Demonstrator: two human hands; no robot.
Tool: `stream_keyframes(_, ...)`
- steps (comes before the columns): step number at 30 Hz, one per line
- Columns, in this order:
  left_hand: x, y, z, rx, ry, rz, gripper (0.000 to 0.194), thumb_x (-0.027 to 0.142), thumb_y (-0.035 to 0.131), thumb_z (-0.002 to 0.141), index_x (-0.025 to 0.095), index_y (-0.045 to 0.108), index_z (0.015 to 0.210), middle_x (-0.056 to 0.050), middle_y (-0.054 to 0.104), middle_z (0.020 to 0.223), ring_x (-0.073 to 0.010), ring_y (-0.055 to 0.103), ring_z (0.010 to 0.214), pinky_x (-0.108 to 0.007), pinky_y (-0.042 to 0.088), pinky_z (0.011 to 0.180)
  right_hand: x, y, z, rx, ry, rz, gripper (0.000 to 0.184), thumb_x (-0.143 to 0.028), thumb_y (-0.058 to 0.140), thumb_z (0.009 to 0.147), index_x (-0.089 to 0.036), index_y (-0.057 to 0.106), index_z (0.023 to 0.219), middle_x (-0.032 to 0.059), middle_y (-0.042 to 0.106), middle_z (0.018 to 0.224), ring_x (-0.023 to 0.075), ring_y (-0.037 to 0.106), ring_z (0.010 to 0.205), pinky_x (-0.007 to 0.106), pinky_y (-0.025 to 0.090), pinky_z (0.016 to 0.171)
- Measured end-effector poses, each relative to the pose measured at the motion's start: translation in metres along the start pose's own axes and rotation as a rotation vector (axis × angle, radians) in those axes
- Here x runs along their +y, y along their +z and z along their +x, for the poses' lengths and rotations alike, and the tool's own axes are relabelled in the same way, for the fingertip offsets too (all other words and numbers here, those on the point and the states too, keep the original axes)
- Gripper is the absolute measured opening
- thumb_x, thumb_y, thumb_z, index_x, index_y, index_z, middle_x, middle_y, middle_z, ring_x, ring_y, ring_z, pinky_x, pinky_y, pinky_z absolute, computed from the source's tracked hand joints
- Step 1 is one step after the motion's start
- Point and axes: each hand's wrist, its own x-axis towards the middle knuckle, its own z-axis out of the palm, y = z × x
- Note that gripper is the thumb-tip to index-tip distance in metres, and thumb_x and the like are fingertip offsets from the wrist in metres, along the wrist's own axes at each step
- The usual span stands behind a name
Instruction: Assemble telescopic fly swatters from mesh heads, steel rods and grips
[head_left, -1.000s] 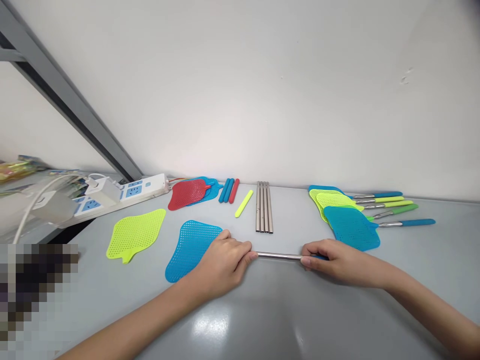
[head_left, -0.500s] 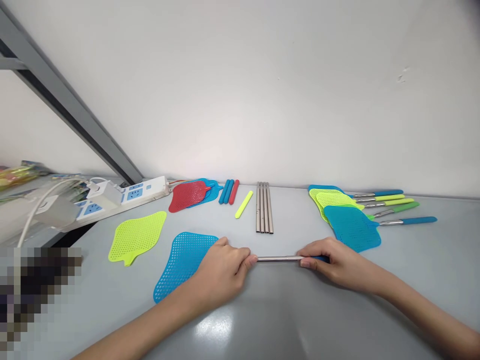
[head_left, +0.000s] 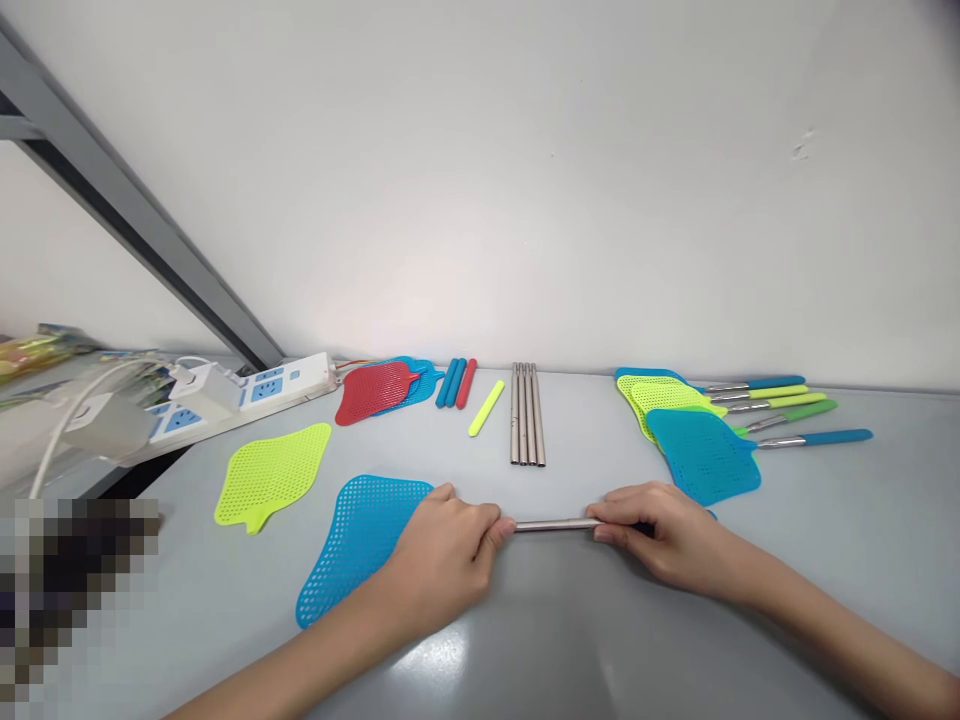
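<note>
While pinching the right end of a slim silvery metal rod [head_left: 556, 525] between thumb and fingers of the right hand [head_left: 664, 530], grasps the left end in the curled left hand [head_left: 450, 548], partly covering a blue perforated plastic swatter head [head_left: 364, 540]. Holds the rod nearly level between both hands, nearer than four parallel silvery metal tubes [head_left: 527, 415]. Cannot tell of any contact with the smooth grey tabletop [head_left: 555, 630].
</note>
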Motion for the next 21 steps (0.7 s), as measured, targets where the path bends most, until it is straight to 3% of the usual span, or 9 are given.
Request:
stream_keyframes(13,0.014,0.003,-0.006,-0.033,0.051,0.028,0.040,0.029,0.019,0.089,0.018,0.048,0.063,-0.001,0.055,0.054,-0.0144,0.041,0.047,-0.031,0.026,0.059,-0.012,0.004,-0.001,-0.054,0.002,0.023,0.024,-0.022,0.038,0.085,-0.018,0.048,0.063,-0.0027,0.046,0.057,0.0090,0.042,0.054,0.021,0.024,0.050)
stream_keyframes(21,0.009,0.015,-0.005,0.020,0.120,0.004,0.035,0.027,0.020,0.089,0.018,0.043,0.065,0.002,0.053,0.054,-0.0133,0.038,0.045,-0.031,0.025,0.060,-0.015,0.003,-0.002,-0.089,0.063,0.068,0.022,-0.026,0.040,0.084,-0.019,0.055,0.071,-0.0017,0.051,0.060,0.0108,0.043,0.058,0.022,0.026,0.053)
